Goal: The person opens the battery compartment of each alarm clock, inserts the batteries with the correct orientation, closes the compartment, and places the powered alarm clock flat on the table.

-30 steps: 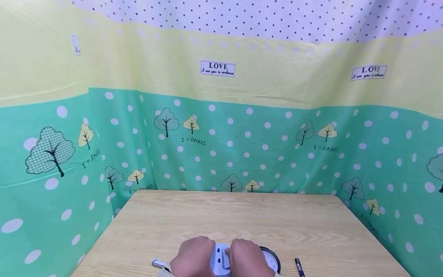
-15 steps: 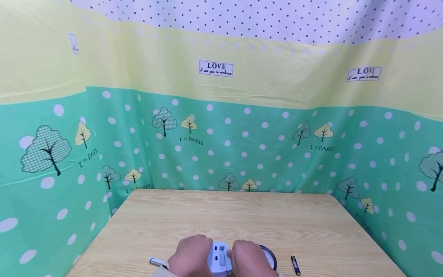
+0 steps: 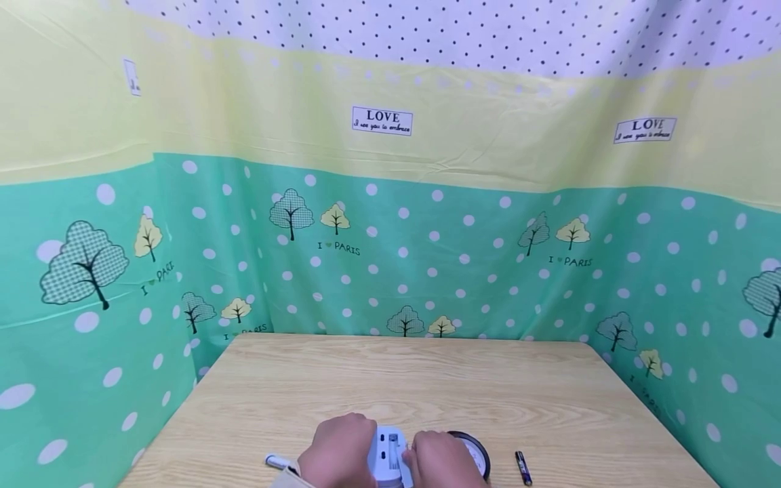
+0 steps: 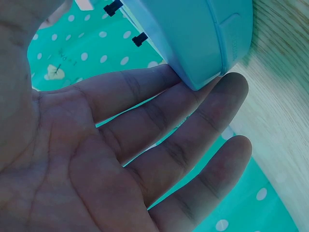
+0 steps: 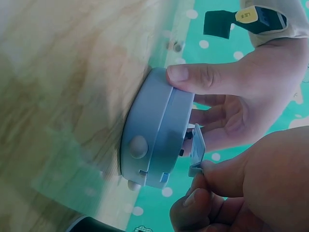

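Tabletop (image 3: 342,373) | left fingers (image 4: 183,139) grip blue device (image 5: 161,130); right fingers (image 5: 193,212) pinch flap (image 5: 198,145) | knob (image 5: 138,147): right wrist view only

Bright head view, dimmer wrist views, shadowed left fingers (image 4: 178,147)

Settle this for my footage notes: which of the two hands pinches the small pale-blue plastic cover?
The right hand: its thumb and finger pinch the cover. The left hand instead grips the rounded pale-blue plastic device by its side.

Pale-blue rounded case (image 3: 379,466), back up, at the view's six o'clock; slot (image 3: 393,447) uncovered, cover (image 5: 198,145) tilted toward four o'clock.
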A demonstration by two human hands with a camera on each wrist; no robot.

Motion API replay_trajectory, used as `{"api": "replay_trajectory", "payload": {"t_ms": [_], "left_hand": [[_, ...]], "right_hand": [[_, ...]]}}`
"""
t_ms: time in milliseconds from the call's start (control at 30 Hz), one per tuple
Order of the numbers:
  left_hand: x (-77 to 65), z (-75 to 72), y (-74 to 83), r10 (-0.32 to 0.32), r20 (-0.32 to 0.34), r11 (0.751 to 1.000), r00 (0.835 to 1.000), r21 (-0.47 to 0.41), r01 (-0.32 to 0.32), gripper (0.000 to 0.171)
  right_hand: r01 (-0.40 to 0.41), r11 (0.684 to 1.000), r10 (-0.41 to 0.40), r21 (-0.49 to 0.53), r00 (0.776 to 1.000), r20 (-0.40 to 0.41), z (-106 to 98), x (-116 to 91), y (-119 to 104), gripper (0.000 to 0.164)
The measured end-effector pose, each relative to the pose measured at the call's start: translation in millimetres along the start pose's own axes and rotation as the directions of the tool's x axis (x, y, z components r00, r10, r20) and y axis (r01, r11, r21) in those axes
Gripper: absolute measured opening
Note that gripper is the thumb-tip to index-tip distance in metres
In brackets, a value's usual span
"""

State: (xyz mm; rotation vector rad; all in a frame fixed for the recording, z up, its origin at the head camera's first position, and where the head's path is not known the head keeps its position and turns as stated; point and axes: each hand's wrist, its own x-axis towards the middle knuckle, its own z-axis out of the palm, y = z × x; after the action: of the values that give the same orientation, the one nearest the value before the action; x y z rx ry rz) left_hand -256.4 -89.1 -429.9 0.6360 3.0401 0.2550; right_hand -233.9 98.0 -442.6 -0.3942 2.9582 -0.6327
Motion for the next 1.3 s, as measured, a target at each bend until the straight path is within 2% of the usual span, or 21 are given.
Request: {"api": "replay_trajectory", "payload": {"t_ms": [267, 500, 933, 1167, 1300], "left_hand": [[0.3, -0.2, -0.9, -0.012, 0.003, 1.0, 1.0, 0.02, 0.012, 0.056], [-1.2, -2.2, 0.0, -0.014, 0.005, 1.0, 1.0, 0.021, 0.014, 0.056], [-0.8, 0.4, -0.2, -0.018, 0.009, 1.0, 1.0, 0.011, 0.018, 0.056], [-0.2, 0.1, 0.8, -0.034, 0.021, 0.999, 0.999, 0.003, 0.034, 0.055], [-0.4, 0.7, 0.8, -0.029, 0.015, 1.0, 0.999, 0.0, 0.029, 0.055]], "right_hand": [[0.061, 0.998, -0.061, 0.013, 0.998, -0.022, -1, -6, 7, 0.025], [0.036, 0.999, -0.036, 0.02, 0.999, 0.016, -1, -7, 7, 0.026], [0.046, 0.999, -0.046, -0.012, 0.999, 0.006, 2, -17, 7, 0.027], [0.032, 0.999, -0.034, 0.035, 0.997, 0.069, 6, -19, 8, 0.028], [0.027, 0.999, -0.029, 0.023, 0.996, 0.079, 7, -20, 8, 0.029]]}}
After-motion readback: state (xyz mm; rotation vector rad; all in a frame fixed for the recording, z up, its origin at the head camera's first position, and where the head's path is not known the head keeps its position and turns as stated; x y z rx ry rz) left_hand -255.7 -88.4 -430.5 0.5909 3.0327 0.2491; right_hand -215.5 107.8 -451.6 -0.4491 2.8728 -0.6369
